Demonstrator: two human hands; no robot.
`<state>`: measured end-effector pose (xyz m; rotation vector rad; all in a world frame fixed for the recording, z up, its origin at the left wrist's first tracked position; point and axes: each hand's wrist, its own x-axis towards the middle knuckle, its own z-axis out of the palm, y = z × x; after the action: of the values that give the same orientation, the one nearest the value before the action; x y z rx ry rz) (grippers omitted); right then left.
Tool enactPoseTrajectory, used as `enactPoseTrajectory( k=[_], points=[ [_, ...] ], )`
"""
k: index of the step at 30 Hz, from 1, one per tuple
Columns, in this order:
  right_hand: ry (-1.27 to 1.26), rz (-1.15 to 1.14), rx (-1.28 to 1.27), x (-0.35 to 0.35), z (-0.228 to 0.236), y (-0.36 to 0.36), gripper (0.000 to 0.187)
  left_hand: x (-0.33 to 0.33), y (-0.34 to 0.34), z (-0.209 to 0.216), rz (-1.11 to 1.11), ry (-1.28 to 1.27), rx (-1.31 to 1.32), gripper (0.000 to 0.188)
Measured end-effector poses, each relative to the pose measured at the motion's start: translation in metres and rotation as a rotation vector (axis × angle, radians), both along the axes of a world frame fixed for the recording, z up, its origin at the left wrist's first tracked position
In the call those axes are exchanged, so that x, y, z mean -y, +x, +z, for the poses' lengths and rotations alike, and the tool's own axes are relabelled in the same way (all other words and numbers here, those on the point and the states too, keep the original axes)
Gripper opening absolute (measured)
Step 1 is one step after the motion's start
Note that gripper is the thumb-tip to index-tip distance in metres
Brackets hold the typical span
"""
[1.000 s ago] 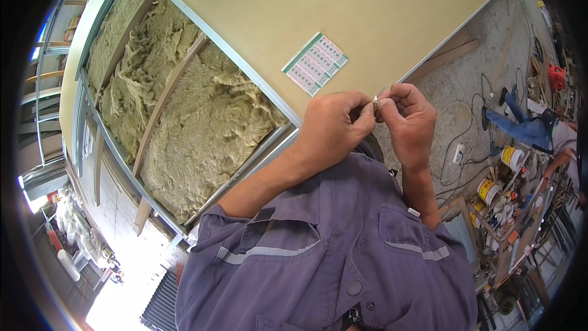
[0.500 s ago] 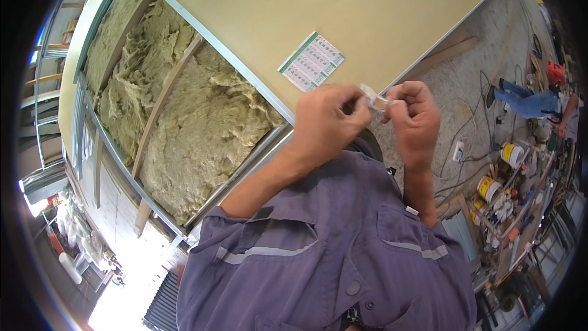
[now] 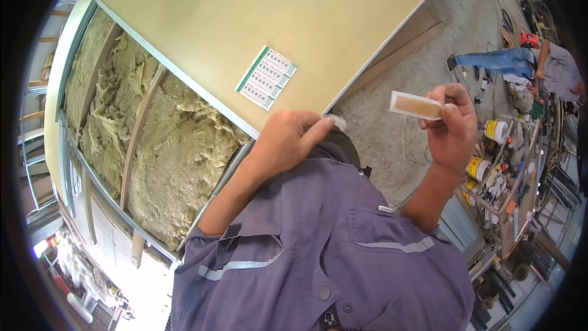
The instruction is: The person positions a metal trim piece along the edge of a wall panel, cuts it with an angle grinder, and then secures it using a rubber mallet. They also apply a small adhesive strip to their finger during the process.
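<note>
Mineral-wool insulation is seen at left, packed around timber strips inside a metal frame, by which it is evidently kept in place. Next to it, a printed sheet is laid flat on the pale-yellow worktop, presumably so that it is kept within reach. A crumpled white scrap is pinched near the corner by the left hand, its grip clamped on the piece. Farther right, what appears to be an adhesive bandage is held in the air above the concrete floor; one end is clamped in the grip of the right hand, apparently so that its long face is left untouched. Labelled buckets are set down near a co-worker. Repeated blocks of print are carried by the green-edged sheet; the buckets' lettering is too small to be read.
</note>
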<state>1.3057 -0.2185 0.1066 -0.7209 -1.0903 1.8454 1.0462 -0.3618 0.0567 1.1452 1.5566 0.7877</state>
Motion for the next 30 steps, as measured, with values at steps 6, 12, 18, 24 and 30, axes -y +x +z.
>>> enactPoseTrajectory(
  k=[6, 12, 18, 24, 30],
  points=[
    [-0.056, 0.022, 0.111, 0.019, -0.012, -0.026, 0.02, -0.009, 0.016, 0.009, 0.16, 0.121, 0.593, 0.036],
    [-0.115, 0.116, 0.184, 0.027, -0.026, -0.04, 0.017, -0.011, 0.008, 0.02, 0.133, 0.105, 0.817, 0.043],
    [-0.148, 0.128, 0.145, 0.028, -0.035, -0.052, 0.018, -0.004, 0.007, 0.015, 0.246, 0.097, 0.816, 0.023],
    [-0.012, 0.119, 0.216, 0.035, -0.045, -0.062, 0.04, -0.002, 0.004, 0.009, 0.416, 0.141, 0.766, 0.01],
    [-0.012, 0.031, 0.399, 0.038, -0.045, -0.083, 0.046, 0.004, 0.004, 0.006, 0.445, 0.252, 0.707, 0.01]
  ],
)
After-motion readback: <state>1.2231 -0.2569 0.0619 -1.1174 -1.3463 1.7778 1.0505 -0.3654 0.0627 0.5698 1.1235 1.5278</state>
